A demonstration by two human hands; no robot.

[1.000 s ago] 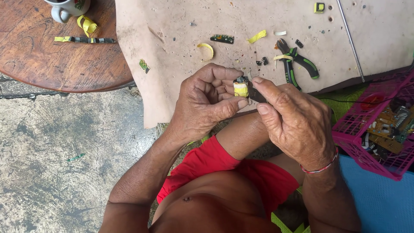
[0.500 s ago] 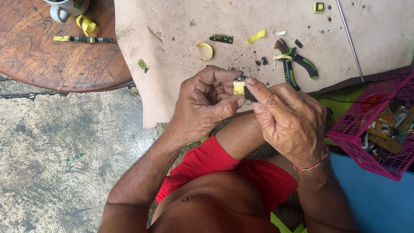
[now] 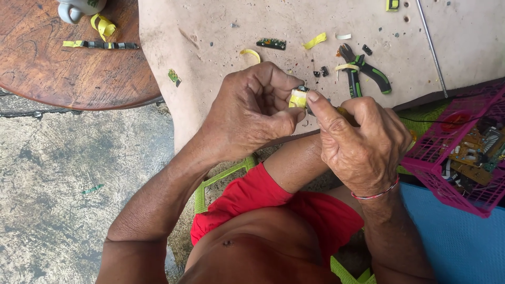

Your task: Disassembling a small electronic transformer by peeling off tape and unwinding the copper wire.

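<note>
My left hand (image 3: 252, 113) is closed around a small dark part wrapped in yellow tape (image 3: 298, 98), pinching it between thumb and fingers over the front edge of a beige board (image 3: 210, 58). My right hand (image 3: 363, 139) meets it from the right, index fingertip pressed against the yellow part, the other fingers curled over something thin and dark that is mostly hidden. A red string bracelet circles my right wrist.
Green-handled pliers (image 3: 363, 73), yellow tape scraps (image 3: 314, 40), a small green circuit strip (image 3: 271, 43) and dark bits lie on the board. A round wooden table (image 3: 63, 68) holds a grey mug (image 3: 79, 9). A pink basket (image 3: 457, 152) of electronic parts stands right.
Both hands have shifted slightly; my right index finger now presses closer onto the yellow part. Nothing on the board has moved.
</note>
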